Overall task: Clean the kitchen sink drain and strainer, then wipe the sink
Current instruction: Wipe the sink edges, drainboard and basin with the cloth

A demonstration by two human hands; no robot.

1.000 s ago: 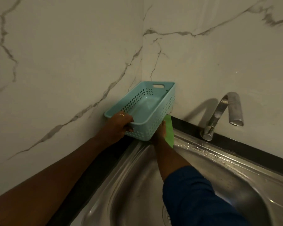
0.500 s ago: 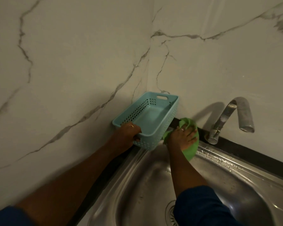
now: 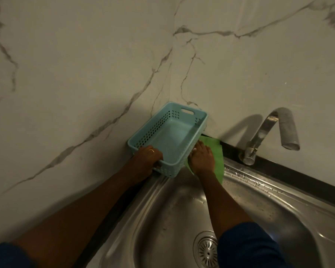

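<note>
Head view, centre of frame: left hand (image 3: 146,157) gripping the blue basket (image 3: 172,138), tipped up off the sink (image 3: 278,200) rim. Right hand (image 3: 202,158) pressed flat, fingers spread on the green cloth (image 3: 216,157) beside it. Wiping step, judging by this. Strainer (image 3: 206,252) seated, lower centre. Next: sweeping under the basket, then lowering it.
</note>
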